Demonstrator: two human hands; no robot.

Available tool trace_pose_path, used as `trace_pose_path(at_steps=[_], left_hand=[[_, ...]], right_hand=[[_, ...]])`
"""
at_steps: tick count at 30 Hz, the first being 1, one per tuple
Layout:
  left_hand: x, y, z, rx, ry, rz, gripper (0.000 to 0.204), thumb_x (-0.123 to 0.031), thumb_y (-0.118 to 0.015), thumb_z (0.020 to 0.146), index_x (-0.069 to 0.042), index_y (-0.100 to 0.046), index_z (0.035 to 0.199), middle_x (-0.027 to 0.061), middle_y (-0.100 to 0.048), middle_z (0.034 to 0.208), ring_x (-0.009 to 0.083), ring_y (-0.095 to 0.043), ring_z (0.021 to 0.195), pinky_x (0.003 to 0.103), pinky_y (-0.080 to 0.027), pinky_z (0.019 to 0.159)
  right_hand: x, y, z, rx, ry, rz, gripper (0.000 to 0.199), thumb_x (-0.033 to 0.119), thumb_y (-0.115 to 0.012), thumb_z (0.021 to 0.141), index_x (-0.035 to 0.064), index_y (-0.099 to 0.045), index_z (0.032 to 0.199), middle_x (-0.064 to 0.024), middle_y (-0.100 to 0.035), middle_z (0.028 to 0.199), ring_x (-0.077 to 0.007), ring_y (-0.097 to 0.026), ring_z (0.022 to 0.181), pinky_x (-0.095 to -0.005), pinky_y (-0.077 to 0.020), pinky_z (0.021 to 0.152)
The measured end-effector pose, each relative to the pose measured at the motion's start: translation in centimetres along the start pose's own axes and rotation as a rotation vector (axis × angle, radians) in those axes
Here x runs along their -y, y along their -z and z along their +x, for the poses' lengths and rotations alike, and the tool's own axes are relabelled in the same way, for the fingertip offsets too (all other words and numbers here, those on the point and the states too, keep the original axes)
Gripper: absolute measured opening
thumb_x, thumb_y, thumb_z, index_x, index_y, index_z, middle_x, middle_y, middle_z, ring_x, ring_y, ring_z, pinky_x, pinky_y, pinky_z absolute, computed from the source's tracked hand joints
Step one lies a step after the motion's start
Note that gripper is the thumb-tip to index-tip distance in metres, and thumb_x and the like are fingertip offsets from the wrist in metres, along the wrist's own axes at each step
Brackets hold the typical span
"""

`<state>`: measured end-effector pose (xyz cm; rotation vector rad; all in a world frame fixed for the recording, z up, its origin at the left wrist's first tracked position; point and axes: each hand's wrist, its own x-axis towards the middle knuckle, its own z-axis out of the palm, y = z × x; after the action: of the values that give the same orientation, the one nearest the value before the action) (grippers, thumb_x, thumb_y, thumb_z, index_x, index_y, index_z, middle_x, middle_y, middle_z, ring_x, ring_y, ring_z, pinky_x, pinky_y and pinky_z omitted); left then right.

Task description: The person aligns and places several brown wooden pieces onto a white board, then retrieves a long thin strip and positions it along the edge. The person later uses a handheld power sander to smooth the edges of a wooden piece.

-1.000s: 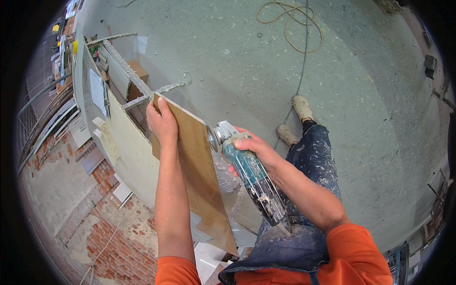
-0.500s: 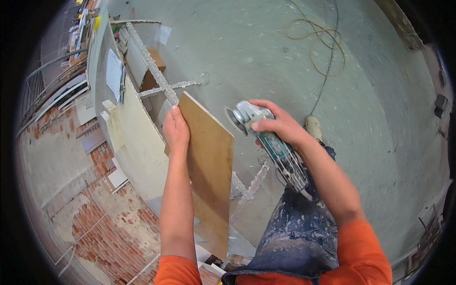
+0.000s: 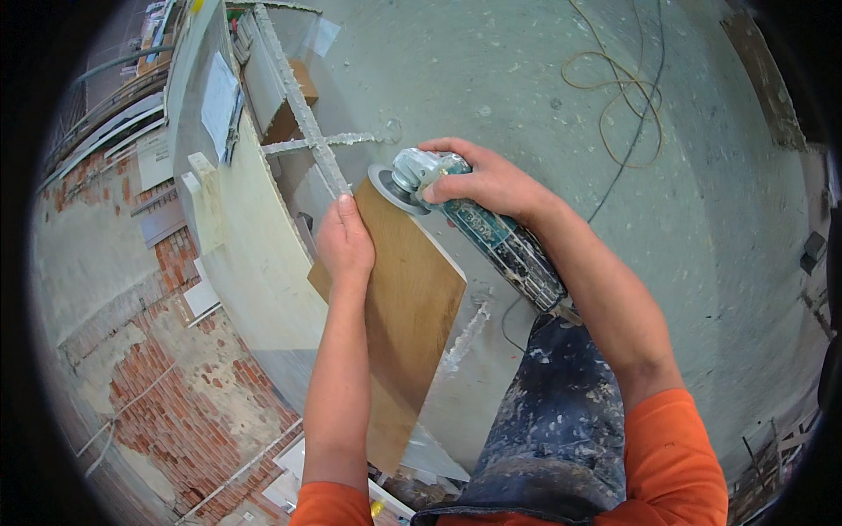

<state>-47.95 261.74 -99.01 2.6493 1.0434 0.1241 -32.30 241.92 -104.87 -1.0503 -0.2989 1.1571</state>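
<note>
My left hand (image 3: 346, 241) is closed on the left edge of a brown wooden board (image 3: 403, 302), near its far end, thumb on top. In my right hand (image 3: 493, 181) is a teal and grey angle grinder (image 3: 509, 254), gripped around its head, with the body slanting back toward my right leg. The grinder's round disc (image 3: 392, 190) sits at the board's far right edge, overlapping it in the view; whether it touches cannot be told. A pale strip shows along that edge.
Plaster-crusted bars (image 3: 303, 110) cross just beyond the board. Left of it curves a large cream panel (image 3: 263, 263) with papers (image 3: 219, 110) at its upper part. A brick wall (image 3: 175, 412) lies further left. Yellow cord (image 3: 605, 85) coils on the grey-green floor (image 3: 702, 254).
My right hand has brought the grinder leftward and up to the board's far edge. The board has tilted slightly, and the whole view has shifted a little.
</note>
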Motion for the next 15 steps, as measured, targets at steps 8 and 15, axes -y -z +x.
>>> trace_pose_path(at_steps=[8, 15], left_hand=[[-0.8, 0.5, 0.8, 0.002, -0.048, -0.031, 0.056, -0.042, -0.035, 0.108, 0.004, -0.065, 0.099, 0.021, -0.067, 0.091, 0.0332, -0.062, 0.085, 0.042, -0.047, 0.079], [-0.6, 0.2, 0.6, -0.016, -0.027, -0.069, 0.056, -0.043, -0.035, 0.108, 0.003, -0.063, 0.093, 0.0158, -0.065, 0.085, 0.0273, -0.058, 0.081, 0.039, -0.046, 0.078]], right_hand=[[1.6, 0.8, -2.7, 0.053, -0.026, -0.095, 0.074, 0.027, -0.08, 0.072, 0.008, -0.055, 0.139, -0.0106, -0.065, 0.123, -0.0203, -0.059, 0.114, -0.0316, -0.0453, 0.101], [1.2, 1.3, -8.1, 0.093, -0.034, -0.128, 0.075, 0.019, -0.08, 0.073, 0.0097, -0.052, 0.143, -0.0096, -0.061, 0.13, -0.0207, -0.056, 0.121, -0.0342, -0.0424, 0.106]])
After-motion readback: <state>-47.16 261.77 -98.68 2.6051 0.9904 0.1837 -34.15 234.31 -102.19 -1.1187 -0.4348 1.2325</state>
